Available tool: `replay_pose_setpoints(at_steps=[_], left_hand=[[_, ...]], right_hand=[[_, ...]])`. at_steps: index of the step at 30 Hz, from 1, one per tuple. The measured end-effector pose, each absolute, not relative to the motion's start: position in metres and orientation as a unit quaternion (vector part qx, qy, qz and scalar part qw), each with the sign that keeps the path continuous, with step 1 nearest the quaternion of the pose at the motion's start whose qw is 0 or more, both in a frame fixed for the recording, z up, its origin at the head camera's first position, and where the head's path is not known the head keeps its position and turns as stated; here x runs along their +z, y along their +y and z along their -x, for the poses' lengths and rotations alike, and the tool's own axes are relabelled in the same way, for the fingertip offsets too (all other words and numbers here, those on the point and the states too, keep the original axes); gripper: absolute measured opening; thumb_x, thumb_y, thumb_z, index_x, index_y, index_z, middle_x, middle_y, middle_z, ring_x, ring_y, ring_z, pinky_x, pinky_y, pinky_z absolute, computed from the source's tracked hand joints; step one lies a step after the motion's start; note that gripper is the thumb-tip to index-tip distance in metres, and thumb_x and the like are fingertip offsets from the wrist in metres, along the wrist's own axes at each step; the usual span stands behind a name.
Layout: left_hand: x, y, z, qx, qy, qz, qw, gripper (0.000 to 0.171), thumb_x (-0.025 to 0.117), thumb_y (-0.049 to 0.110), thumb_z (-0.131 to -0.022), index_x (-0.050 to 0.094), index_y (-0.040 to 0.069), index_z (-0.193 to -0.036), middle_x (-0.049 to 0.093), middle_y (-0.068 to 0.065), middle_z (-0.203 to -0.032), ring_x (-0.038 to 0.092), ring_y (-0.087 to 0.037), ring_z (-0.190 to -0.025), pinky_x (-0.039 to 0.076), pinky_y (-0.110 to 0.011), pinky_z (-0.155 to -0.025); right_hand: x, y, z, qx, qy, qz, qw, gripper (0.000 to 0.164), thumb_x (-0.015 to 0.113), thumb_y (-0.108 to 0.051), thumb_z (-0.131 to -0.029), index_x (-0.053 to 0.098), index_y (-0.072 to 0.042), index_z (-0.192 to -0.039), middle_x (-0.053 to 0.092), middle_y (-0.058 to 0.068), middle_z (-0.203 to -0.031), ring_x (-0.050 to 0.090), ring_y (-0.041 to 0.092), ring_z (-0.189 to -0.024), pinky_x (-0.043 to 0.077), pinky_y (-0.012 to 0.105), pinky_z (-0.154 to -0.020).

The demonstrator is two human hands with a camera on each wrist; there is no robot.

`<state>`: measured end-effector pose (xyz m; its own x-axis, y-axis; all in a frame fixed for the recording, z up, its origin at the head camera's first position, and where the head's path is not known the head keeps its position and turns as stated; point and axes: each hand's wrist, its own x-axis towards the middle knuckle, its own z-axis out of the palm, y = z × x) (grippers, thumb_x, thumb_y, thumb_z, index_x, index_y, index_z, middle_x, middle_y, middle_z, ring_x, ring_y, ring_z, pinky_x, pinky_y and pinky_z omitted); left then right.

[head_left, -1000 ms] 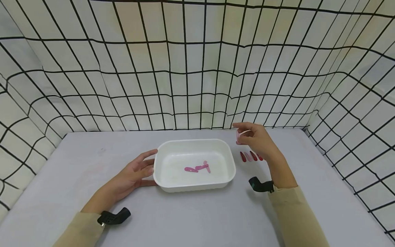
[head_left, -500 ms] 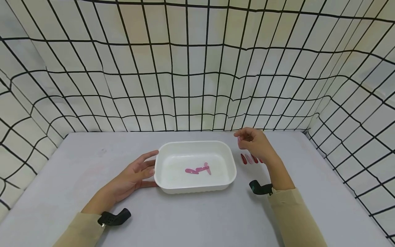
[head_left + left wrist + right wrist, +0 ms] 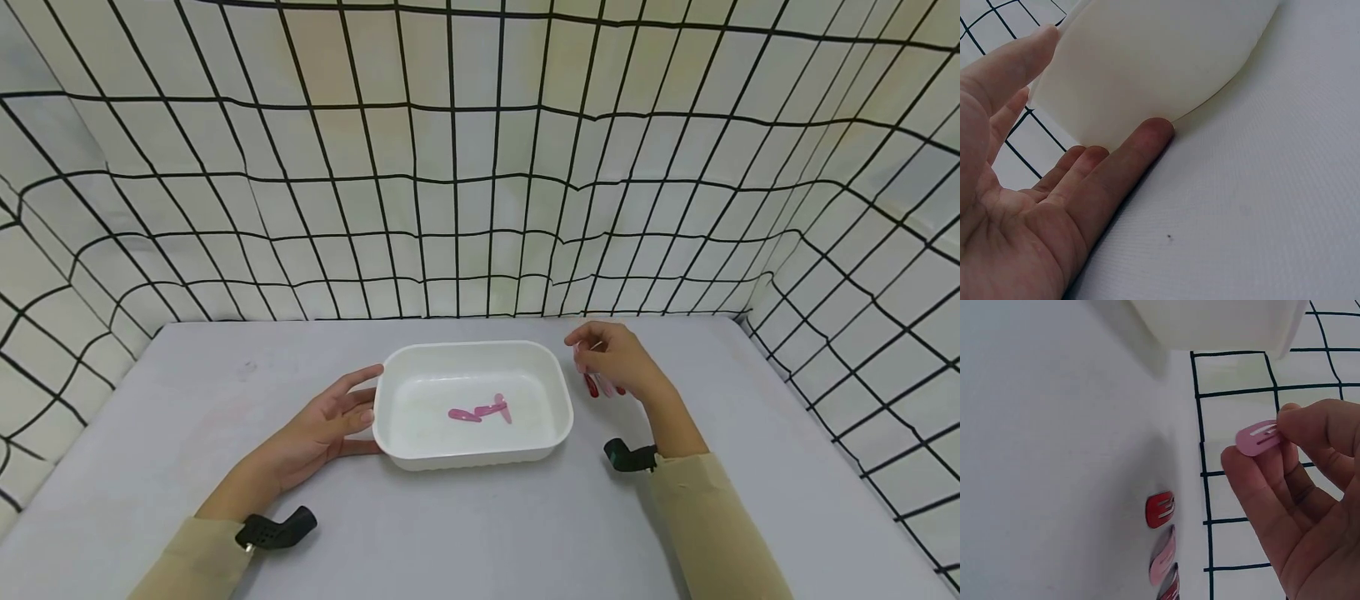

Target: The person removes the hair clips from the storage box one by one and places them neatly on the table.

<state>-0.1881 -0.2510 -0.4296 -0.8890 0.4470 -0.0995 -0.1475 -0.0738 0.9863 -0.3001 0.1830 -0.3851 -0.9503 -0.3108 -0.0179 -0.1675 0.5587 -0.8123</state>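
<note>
A white plastic tray (image 3: 474, 461) stands in the middle of the table, with several pink snap hair clips (image 3: 465, 415) lying inside on its floor. My left hand (image 3: 318, 429) rests against the tray's left end, fingers extended; the left wrist view shows fingertips touching its outer wall (image 3: 1141, 62). To the right of the tray, my right hand (image 3: 618, 358) is above the table and pinches a pink hair clip (image 3: 1249, 442) between thumb and fingers. Beneath it lie a red hair clip (image 3: 1159, 511), a pink hair clip (image 3: 1162, 559) and another red one, partly hidden by the hand in the head view.
A black wire grid (image 3: 472, 208) backed by white sheeting rises behind the table and at both sides. The white tabletop (image 3: 465, 533) stretches in front of the tray. Black wrist cameras (image 3: 276, 528) are strapped at both cuffs.
My right hand has come down and slightly nearer over the row of clips, covering more of it, still pinching the pink hair clip. My left hand and the tray stay in place.
</note>
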Motion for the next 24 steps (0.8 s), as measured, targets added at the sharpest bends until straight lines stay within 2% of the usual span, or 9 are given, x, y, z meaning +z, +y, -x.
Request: replay_pose_setpoints(at_steps=[4,9,12,24], left_hand=[[-0.43,-0.252,0.188,0.725,0.648,-0.115,0.204,0.064,0.051,0.007,-0.104,0.022,0.024,-0.158,0.024,-0.018,-0.161,0.057,-0.029,-0.127,0.053,-0.052,-0.099],[-0.43,-0.251,0.188,0.725,0.648,-0.118,0.203,0.064,0.051,0.006,-0.103,0.022,0.023,-0.158,0.024,-0.019,-0.161,0.058,-0.03,-0.126,0.053,-0.052,-0.098],[-0.429,-0.251,0.188,0.724,0.649,-0.118,0.203,0.064,0.051,0.006,-0.103,0.022,0.023,-0.158,0.024,-0.019,-0.161,0.058,-0.03,-0.126,0.053,-0.052,-0.098],[-0.428,-0.252,0.188,0.721,0.649,-0.14,0.199,0.064,0.05,0.007,-0.104,0.02,0.02,-0.158,0.021,-0.024,-0.16,0.059,-0.03,-0.125,0.054,-0.051,-0.098]], right_hand=[[-0.39,0.183,0.302,-0.419,0.89,0.141,0.11,0.023,0.058,-0.01,-0.092,0.069,-0.01,-0.113,0.065,0.01,-0.087,0.057,0.041,-0.058,0.038,0.025,-0.039],[-0.395,0.184,0.304,-0.402,0.893,0.148,0.136,0.021,0.058,-0.009,-0.091,0.07,-0.015,-0.107,0.065,0.009,-0.086,0.06,0.031,-0.061,0.041,0.026,-0.045],[-0.397,0.184,0.305,-0.394,0.896,0.149,0.142,0.021,0.059,-0.008,-0.09,0.07,-0.015,-0.106,0.064,0.008,-0.086,0.06,0.026,-0.062,0.042,0.027,-0.048],[-0.402,0.183,0.306,-0.369,0.906,0.149,0.143,0.02,0.061,-0.007,-0.091,0.07,-0.012,-0.108,0.066,0.007,-0.085,0.059,0.022,-0.066,0.048,0.03,-0.057]])
